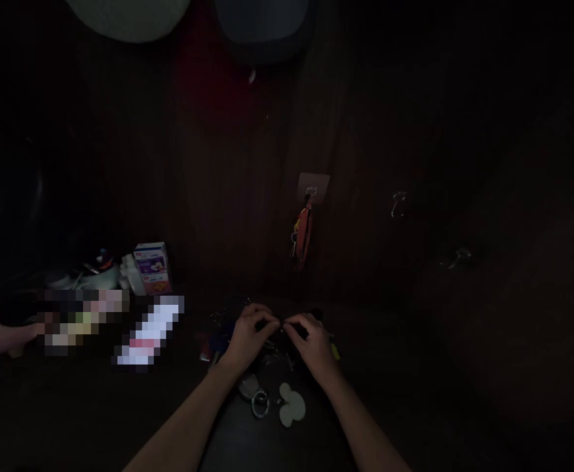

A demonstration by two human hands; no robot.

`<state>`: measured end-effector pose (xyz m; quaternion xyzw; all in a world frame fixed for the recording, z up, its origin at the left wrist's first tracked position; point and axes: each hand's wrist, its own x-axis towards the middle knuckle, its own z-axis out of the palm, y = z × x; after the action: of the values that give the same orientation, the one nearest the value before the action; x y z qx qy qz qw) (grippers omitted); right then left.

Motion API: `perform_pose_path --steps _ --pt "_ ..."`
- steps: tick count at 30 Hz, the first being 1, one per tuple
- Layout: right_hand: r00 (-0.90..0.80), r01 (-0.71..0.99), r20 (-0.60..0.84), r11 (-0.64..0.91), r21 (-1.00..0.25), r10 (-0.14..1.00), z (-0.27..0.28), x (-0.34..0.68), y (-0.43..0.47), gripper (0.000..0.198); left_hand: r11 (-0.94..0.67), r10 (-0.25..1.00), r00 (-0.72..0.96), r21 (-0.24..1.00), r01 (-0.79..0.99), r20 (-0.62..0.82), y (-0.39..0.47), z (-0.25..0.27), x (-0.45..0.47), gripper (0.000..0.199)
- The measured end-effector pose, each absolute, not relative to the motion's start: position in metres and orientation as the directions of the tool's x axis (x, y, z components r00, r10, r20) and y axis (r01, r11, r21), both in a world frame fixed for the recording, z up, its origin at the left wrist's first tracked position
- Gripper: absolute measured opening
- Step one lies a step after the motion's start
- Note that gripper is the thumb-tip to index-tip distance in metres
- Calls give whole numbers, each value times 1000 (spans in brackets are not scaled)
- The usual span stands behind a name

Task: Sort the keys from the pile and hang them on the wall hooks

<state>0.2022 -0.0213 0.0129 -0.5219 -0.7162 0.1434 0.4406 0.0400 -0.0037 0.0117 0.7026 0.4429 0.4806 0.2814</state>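
My left hand [249, 335] and my right hand [313, 342] meet above a dark surface, fingertips pinched close together. Whatever sits between them is too small and dim to name. Beneath and behind my hands lies a dim cluster of small metal and coloured pieces, with a blue piece [222, 339] by my left hand and a yellow-green piece [335, 351] by my right. Nearer to me, between my forearms, are a metal ring [260, 402] and a pale mouse-head-shaped tag [293, 405].
Another person's hand [16, 337] reaches in at the left, beside blurred-out areas, one a bright rectangle [152, 331]. A small carton [153, 269] stands behind. An orange hanging item [304, 235] with keys hangs from a wall hook; further hooks [398, 204] are to the right.
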Motion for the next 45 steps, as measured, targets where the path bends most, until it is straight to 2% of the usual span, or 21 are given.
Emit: perform_pose_path --steps 2,6,10,13,16,21,26,28,35,39,42,45 --pt "-39 546 438 386 -744 898 14 202 -22 17 -414 910 138 863 289 390 -5 13 41 14" --pt "63 234 285 264 -936 956 19 202 -23 26 -293 938 209 955 51 277 -9 17 43 26" --pt "67 26 215 214 -977 974 22 203 -24 27 -203 928 302 976 -76 217 -12 15 48 33" --pt "68 -63 177 181 -981 982 20 204 -23 26 -165 943 278 983 -83 182 -12 14 51 23" --pt "111 -70 168 177 -982 979 17 206 -20 27 -92 962 249 992 -90 112 -9 14 49 17" --pt "167 6 174 176 -984 970 17 207 -17 25 161 950 303 955 -250 -80 -7 14 46 26" --pt "63 -228 137 148 -962 989 19 205 -18 23 317 879 463 866 -387 -115 -11 18 45 32" --pt "63 -266 128 140 -954 990 19 205 -18 24 360 849 515 844 -397 -119 -13 21 44 33" --pt "36 -351 166 168 -921 986 24 206 -24 21 473 811 553 770 -428 -191 -14 25 40 25" --pt "0 -336 199 188 -923 980 27 205 -27 20 518 761 616 763 -386 -205 -17 23 39 25" --pt "-1 -331 212 200 -922 977 25 204 -27 19 508 748 638 777 -372 -184 -18 22 40 25" --pt "25 -328 221 217 -920 975 22 205 -24 19 458 785 600 799 -390 -157 -17 21 41 22"
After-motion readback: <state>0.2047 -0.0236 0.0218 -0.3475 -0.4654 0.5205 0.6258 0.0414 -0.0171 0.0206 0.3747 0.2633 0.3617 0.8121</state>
